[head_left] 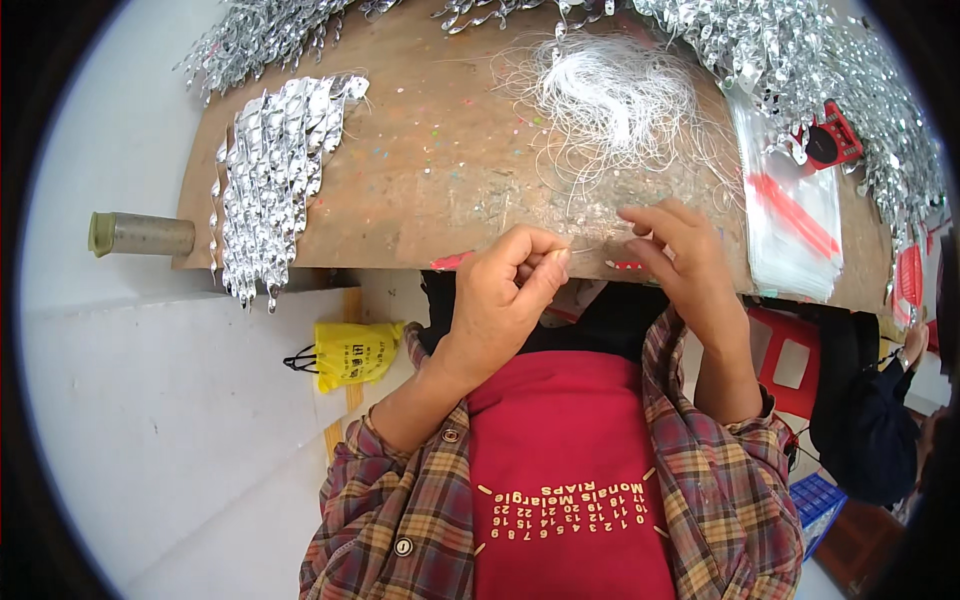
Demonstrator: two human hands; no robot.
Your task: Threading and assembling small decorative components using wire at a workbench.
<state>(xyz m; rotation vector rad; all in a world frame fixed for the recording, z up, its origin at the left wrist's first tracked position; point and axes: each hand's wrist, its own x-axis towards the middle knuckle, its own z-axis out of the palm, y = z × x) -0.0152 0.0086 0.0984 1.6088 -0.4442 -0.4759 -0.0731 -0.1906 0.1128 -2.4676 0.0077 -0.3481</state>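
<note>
My left hand is over the table's near edge, thumb and forefinger pinched together. A thin pale thread comes out of that pinch toward the right; most of it is too fine to follow. My right hand is a short way to the right, thumb and fingers apart, with nothing plain to see between them. Beyond the hands lies a loose tangled heap of white thread. Twisted silver foil strands lie in a row on the left, their lower ends hanging over the edge.
The brown worn tabletop has more silver foil piles along its far side. Clear plastic bags and a red device are at right. A metal tube juts out left. Below are a yellow bag and a red stool.
</note>
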